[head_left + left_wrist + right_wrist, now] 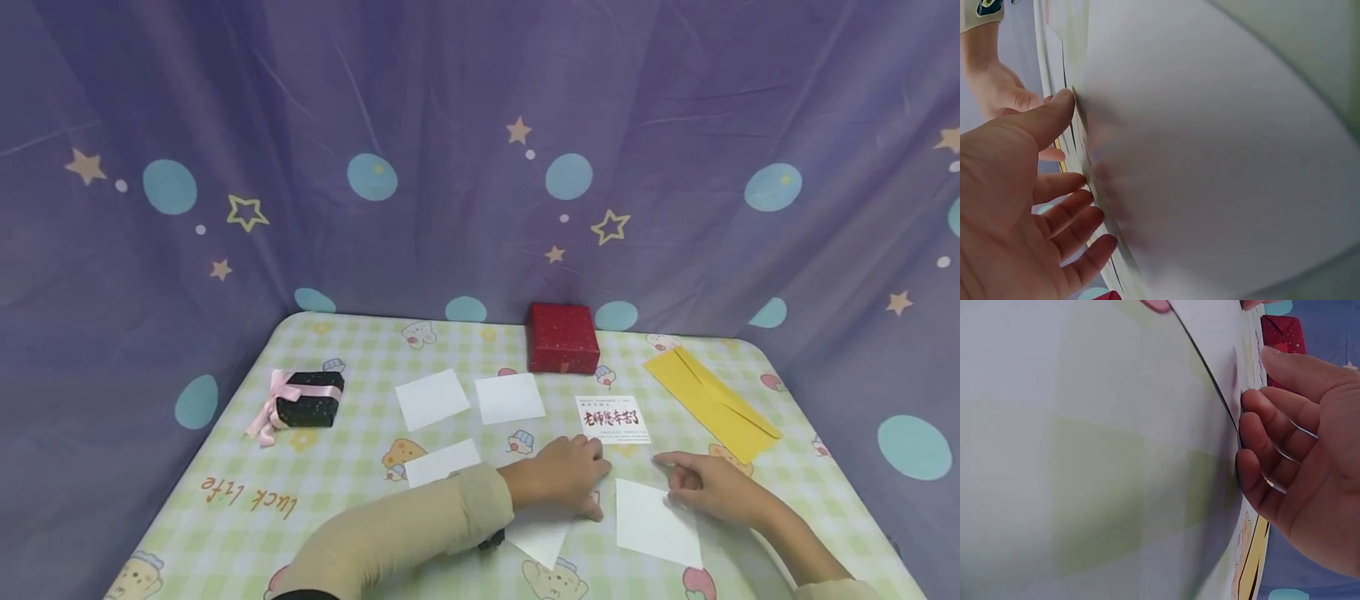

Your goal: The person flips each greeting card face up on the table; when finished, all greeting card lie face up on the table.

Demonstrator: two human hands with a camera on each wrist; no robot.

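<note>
My left hand (558, 475) reaches across the lower middle of the table, above a white card (542, 537) partly hidden under the wrist. In the left wrist view the fingers of this left hand (1029, 187) are spread and slightly bent, fingertips right at the surface, holding nothing. Just ahead lies a card with red printed characters (613, 419). My right hand (720, 487) is at another white card (656, 525), with its index finger extended toward the printed card. The right wrist view shows this right hand (1310, 444) with loosely bent fingertips beside the card's edge.
Three more white cards (432, 400) lie left of centre. A yellow envelope (712, 404) is at the right, a red box (562, 338) at the back. A black box with a pink ribbon (318, 400) sits on the left of the checked tablecloth (360, 467). Behind hangs a purple curtain (465, 233).
</note>
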